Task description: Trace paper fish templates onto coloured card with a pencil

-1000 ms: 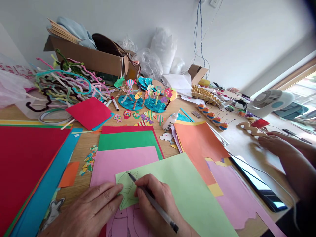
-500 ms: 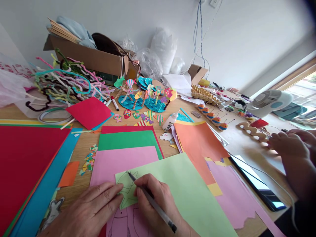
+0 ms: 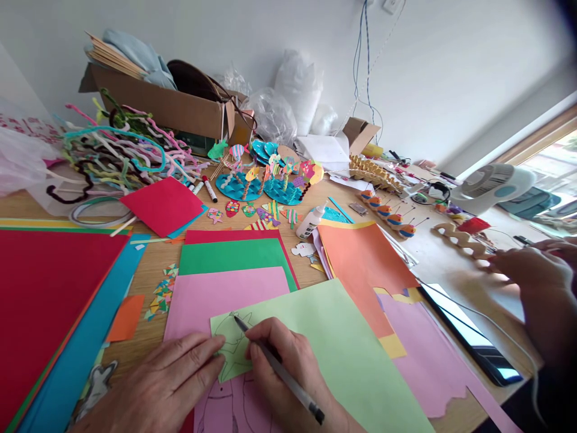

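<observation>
A dark pen (image 3: 285, 376) is gripped in my right hand (image 3: 288, 373), its tip touching the light green paper (image 3: 351, 337) near the upper left corner. Thin outlines of a drawn shape show there, partly covered by my fingers. My left hand (image 3: 166, 385) lies flat with fingers stretched, fingertips on the left edge of the green sheet. Beneath it is a pink sheet (image 3: 229, 287), with more line drawings near the bottom, partly hidden by my hands. A green sheet (image 3: 229, 255) and a red one lie under the pink.
Red and blue paper stacks (image 3: 54, 276) lie at left beside small paper scraps (image 3: 163, 293). A white glue bottle (image 3: 311, 221) and cut-out paper fish (image 3: 270, 210) are ahead. Orange paper (image 3: 365, 258) and a tablet (image 3: 473, 337) are at right, near another person's hands (image 3: 532, 264).
My hands and the pen stay almost in place, the pen tip barely shifting. At right, the other person's hands have moved slightly.
</observation>
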The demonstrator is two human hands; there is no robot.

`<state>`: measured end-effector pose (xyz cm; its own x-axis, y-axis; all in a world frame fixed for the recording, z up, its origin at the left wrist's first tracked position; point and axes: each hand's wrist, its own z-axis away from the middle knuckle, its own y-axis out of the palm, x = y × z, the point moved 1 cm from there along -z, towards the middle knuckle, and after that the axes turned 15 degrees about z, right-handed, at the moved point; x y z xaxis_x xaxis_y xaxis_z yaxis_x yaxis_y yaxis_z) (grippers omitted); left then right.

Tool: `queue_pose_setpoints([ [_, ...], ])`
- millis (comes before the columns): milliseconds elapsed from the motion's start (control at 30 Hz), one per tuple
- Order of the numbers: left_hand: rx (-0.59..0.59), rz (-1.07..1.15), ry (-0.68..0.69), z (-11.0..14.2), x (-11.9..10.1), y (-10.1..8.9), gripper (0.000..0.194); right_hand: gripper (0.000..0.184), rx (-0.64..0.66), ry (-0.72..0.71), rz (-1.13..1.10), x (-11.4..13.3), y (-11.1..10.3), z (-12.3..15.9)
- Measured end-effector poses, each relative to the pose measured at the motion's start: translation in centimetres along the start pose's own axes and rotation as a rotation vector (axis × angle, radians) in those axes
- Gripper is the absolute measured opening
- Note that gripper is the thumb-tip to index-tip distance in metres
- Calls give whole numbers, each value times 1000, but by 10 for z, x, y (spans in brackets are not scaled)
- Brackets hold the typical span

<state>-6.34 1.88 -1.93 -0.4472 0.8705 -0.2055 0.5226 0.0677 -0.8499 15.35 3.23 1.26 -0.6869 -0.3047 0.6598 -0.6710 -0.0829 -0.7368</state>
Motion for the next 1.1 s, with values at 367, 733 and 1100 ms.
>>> queue_pose_setpoints([
  [367, 11, -7, -13, 3, 0, 1, 50, 13, 2, 3, -2, 0, 0, 1],
  [733, 4, 8, -16, 0, -2, 0, 46, 13, 9, 27, 9, 1, -1, 0],
  [1100, 0, 15, -29, 0, -2, 0, 47, 14, -24, 23, 4, -1, 0, 0],
])
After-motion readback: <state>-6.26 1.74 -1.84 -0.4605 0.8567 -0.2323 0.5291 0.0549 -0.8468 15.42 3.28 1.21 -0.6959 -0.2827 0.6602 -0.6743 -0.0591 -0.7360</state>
